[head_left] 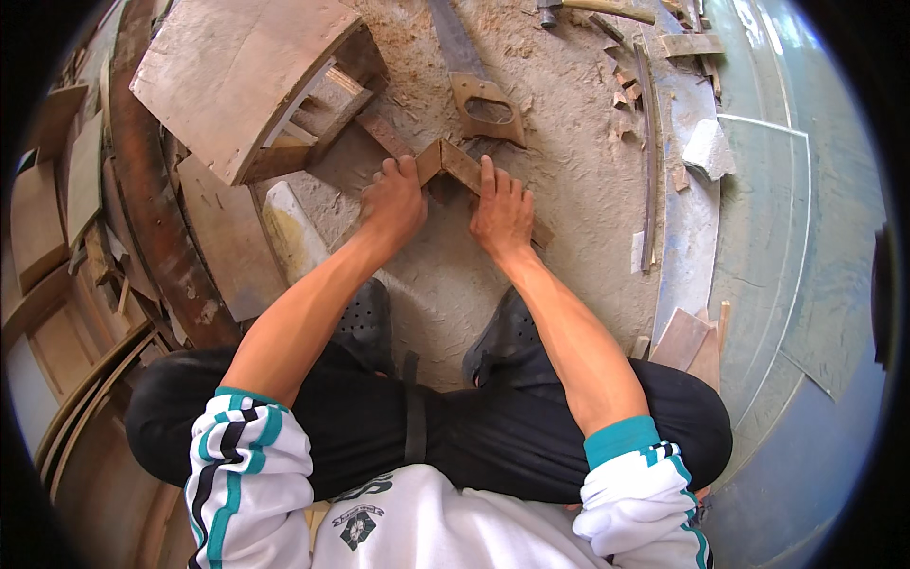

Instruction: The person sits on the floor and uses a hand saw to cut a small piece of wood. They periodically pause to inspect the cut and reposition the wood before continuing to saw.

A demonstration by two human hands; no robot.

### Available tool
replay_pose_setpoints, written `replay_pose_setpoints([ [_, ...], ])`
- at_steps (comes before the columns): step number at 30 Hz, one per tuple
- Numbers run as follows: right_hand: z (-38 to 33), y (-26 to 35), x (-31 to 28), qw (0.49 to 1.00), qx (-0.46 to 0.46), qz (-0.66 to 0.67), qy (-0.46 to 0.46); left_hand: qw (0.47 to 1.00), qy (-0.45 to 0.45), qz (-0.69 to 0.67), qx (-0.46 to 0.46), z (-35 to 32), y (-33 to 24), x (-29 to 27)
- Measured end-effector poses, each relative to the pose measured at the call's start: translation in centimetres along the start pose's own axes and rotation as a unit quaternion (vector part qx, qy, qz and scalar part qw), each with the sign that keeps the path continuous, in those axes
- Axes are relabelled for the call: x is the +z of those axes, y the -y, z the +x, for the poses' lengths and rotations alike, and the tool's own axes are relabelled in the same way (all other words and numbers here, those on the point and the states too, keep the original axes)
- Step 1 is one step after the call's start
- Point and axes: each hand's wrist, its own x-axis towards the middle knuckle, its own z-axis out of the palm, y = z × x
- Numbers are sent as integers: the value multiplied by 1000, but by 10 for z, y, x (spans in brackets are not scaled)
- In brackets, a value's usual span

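Two short strips of wood meet end to end at an angle in front of me, their tips touching at a peak. My left hand (pixel 393 201) is closed around the left wood strip (pixel 429 163). Fingers of my right hand (pixel 503 211) grip the right wood strip (pixel 462 167), whose far end seems to show beyond the hand. Just past the joint lies a handsaw (pixel 485 106) with a wooden handle, blade pointing away. A box-like wooden piece (pixel 242 71), open on one side, stands at the far left of my hands. My palms hide part of both strips.
A hammer (pixel 607 9) lies at the far edge. Wood offcuts and a long thin strip (pixel 646 152) are on the dusty floor at right, beside a white block (pixel 708 150) and glass sheets (pixel 773 228). Boards and a rusty beam (pixel 156 190) crowd the left.
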Motion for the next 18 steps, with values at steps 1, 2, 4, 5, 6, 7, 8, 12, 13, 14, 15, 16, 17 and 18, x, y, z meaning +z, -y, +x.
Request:
replay_pose_setpoints([
  [1, 0, 1, 0, 1000, 3, -6, 2, 1000, 3, -5, -1, 0, 0, -1],
  [2, 1, 2, 1, 1000, 6, -11, 3, 1000, 6, -10, -1, 0, -1, -3],
  [4, 1, 3, 1, 1000, 14, -16, 12, 999, 0, -33, -10, -1, -4, -7],
  [5, 1, 3, 1, 999, 20, -15, 20, 999, -2, -44, -16, -2, -5, -9],
  [6, 1, 4, 1, 999, 25, -13, 28, 998, -6, -58, -22, -3, -7, -11],
  [7, 1, 6, 1, 999, 21, -24, 10, 997, -9, -71, -29, -3, -8, -13],
  [8, 0, 6, 3, 999, 18, -35, -8, 996, -12, -85, -34, -2, -11, -13],
  [12, 0, 5, 8, 998, 30, -58, 13, 986, 12, -115, -119, 3, -24, -14],
  [13, 0, 5, 9, 997, 30, -63, 13, 984, 10, -112, -140, 4, -28, -14],
  [14, -1, 6, 9, 997, 29, -68, 14, 981, 8, -108, -162, 4, -30, -14],
  [15, -1, 6, 8, 997, 28, -72, 15, 979, 13, -120, -167, 5, -31, -12],
  [16, -2, 5, 7, 997, 31, -59, 24, 976, 18, -131, -172, 6, -31, -11],
  [17, -3, 6, 3, 998, 33, -44, 34, 973, 23, -142, -178, 6, -31, -11],
  [18, -3, 7, -2, 998, 35, -30, 44, 973, 27, -143, -181, 6, -31, -10],
])
